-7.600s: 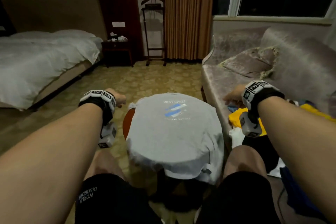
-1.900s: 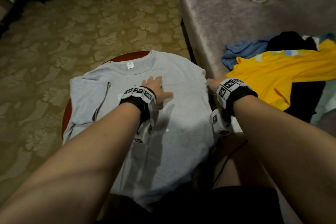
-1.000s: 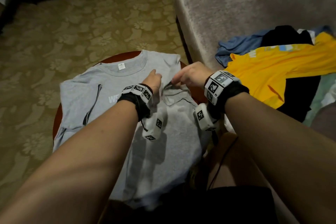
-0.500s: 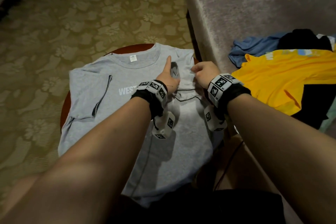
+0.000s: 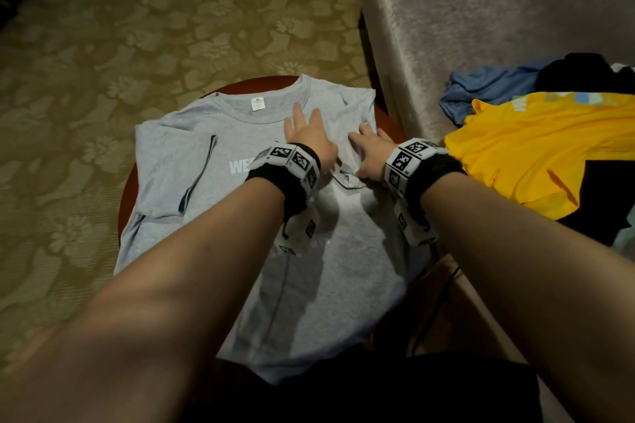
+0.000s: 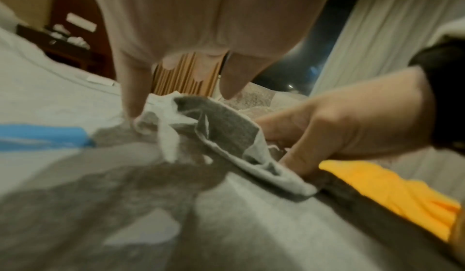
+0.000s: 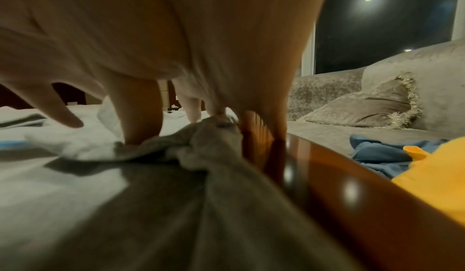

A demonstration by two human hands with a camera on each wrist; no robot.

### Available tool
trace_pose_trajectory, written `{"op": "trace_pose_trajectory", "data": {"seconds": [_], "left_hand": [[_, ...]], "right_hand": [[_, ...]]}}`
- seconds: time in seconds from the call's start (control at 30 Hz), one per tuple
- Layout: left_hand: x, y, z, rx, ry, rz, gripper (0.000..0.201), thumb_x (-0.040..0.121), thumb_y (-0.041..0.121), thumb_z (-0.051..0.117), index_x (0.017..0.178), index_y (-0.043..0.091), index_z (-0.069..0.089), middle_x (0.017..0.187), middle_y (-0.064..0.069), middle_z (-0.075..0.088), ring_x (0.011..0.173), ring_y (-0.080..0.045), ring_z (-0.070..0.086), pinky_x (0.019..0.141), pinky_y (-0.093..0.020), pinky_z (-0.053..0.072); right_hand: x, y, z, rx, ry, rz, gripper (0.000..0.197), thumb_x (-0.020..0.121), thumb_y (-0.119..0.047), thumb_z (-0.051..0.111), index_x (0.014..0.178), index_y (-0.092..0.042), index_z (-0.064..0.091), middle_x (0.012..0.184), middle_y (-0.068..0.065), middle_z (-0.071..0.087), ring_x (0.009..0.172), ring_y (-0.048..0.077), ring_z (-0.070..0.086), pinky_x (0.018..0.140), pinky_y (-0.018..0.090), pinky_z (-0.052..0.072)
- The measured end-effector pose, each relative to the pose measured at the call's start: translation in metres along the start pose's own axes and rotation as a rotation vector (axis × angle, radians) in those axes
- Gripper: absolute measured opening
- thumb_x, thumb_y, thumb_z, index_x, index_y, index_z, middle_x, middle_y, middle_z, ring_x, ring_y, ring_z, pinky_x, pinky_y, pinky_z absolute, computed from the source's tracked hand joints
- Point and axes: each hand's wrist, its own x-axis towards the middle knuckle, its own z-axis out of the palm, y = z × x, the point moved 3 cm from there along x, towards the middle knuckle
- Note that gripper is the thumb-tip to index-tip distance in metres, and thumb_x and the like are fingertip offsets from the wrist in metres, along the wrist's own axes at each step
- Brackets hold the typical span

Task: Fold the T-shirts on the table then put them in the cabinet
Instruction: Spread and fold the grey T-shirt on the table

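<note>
A grey T-shirt (image 5: 330, 278) lies face up on a small round wooden table (image 5: 261, 82), its collar at the far side. Its left sleeve (image 5: 171, 175) is folded inward. My left hand (image 5: 305, 134) presses flat on the chest with straight fingers (image 6: 133, 104). Just to the right, my right hand (image 5: 369, 151) presses its fingers (image 7: 141, 128) onto the right sleeve (image 6: 234, 136), which is folded inward and rumpled. The shirt's hem hangs over the near table edge. No cabinet is in view.
A grey sofa (image 5: 464, 10) stands right against the table. On it lie a yellow T-shirt (image 5: 536, 148), a blue garment (image 5: 491, 86) and a black garment (image 5: 580, 69). The table's bare rim (image 7: 327, 165) shows beside my right hand. Patterned carpet (image 5: 137, 27) lies to the left.
My right hand had pinched the right sleeve and drawn it inward over the chest; it now presses the sleeve down. My left hand's fingers have spread flat on the shirt.
</note>
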Motion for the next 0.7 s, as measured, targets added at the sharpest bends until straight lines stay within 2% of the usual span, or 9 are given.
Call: {"op": "trace_pose_trajectory", "data": {"seconds": [0.07,0.13,0.23,0.3,0.4,0.5,0.57,0.63,0.7], "left_hand": [[-0.002,0.003,0.003,0.076,-0.028,0.088,0.065,0.095,0.009,0.042,0.152,0.026,0.016,0.161,0.001,-0.003,0.147,-0.026,-0.006,0.119,-0.046,0.011],[-0.005,0.003,0.009,0.203,-0.129,0.129,0.05,0.098,0.014,0.038,0.147,0.017,0.031,0.157,-0.007,0.018,0.146,-0.028,0.008,0.117,-0.045,0.01],[-0.001,-0.012,0.017,0.256,-0.194,0.062,0.042,0.098,0.028,0.037,0.138,0.014,0.041,0.15,-0.015,0.027,0.138,-0.038,0.021,0.114,-0.047,0.02],[-0.001,-0.019,0.016,0.213,-0.142,0.075,0.053,0.096,0.034,0.044,0.145,0.02,0.03,0.155,-0.015,0.018,0.141,-0.04,0.016,0.115,-0.049,0.021],[-0.011,-0.028,0.001,0.102,-0.032,0.086,0.065,0.094,0.033,0.052,0.15,0.02,0.023,0.154,-0.013,0.026,0.14,-0.034,0.026,0.115,-0.041,0.025],[-0.027,-0.052,-0.019,0.085,0.073,-0.006,0.058,0.092,0.033,0.055,0.145,0.021,0.035,0.144,-0.015,0.037,0.13,-0.034,0.04,0.107,-0.042,0.036],[-0.04,-0.075,-0.03,0.089,0.109,-0.088,0.049,0.09,0.033,0.058,0.136,0.019,0.046,0.139,-0.014,0.041,0.125,-0.034,0.043,0.104,-0.042,0.041],[-0.056,-0.098,-0.04,0.093,0.121,-0.151,0.042,0.088,0.034,0.059,0.126,0.017,0.054,0.134,-0.014,0.045,0.119,-0.034,0.048,0.1,-0.042,0.045],[-0.073,-0.122,-0.048,0.121,0.13,-0.231,0.04,0.086,0.036,0.061,0.121,0.017,0.056,0.13,-0.014,0.05,0.115,-0.035,0.051,0.097,-0.042,0.047]], "right_hand": [[-0.002,-0.001,-0.001,0.02,-0.004,-0.007,0.083,0.077,-0.018,0.065,0.147,-0.024,0.022,0.156,0.002,0.01,0.141,0.038,0.015,0.112,0.053,0.027],[-0.003,0.001,-0.001,0.06,0.014,0.02,0.082,0.078,-0.019,0.065,0.148,-0.024,0.023,0.157,-0.001,0.008,0.142,0.035,0.015,0.112,0.051,0.028],[-0.01,0.008,-0.008,0.157,0.135,0.071,0.06,0.075,-0.022,0.068,0.13,-0.02,0.044,0.146,0.002,0.028,0.128,0.032,0.039,0.102,0.044,0.041],[-0.023,0.013,-0.018,0.232,0.182,0.131,0.047,0.078,-0.023,0.067,0.121,-0.017,0.049,0.132,0.006,0.04,0.113,0.031,0.05,0.092,0.039,0.046],[-0.043,0.022,-0.022,0.281,0.131,0.242,0.05,0.082,-0.032,0.062,0.126,-0.013,0.05,0.133,0.014,0.049,0.114,0.035,0.054,0.096,0.042,0.047],[-0.072,0.018,-0.025,0.223,0.067,0.314,0.032,0.069,-0.048,0.059,0.087,-0.022,0.053,0.114,0.016,0.059,0.103,0.03,0.055,0.093,0.035,0.05],[-0.096,0.008,-0.029,0.213,0.057,0.26,0.026,0.086,-0.024,0.065,0.108,-0.021,0.051,0.111,0.016,0.057,0.103,0.02,0.045,0.07,-0.006,0.037],[-0.143,-0.022,-0.044,0.23,0.143,0.149,0.053,0.09,0.001,0.059,0.138,0.002,0.037,0.136,0.022,0.045,0.119,0.026,0.043,0.049,-0.009,0.025],[-0.182,-0.042,-0.054,0.285,0.174,0.151,0.058,0.089,0.003,0.06,0.139,0.01,0.032,0.146,0.023,0.035,0.134,0.033,0.033,0.049,-0.009,0.023]]}}
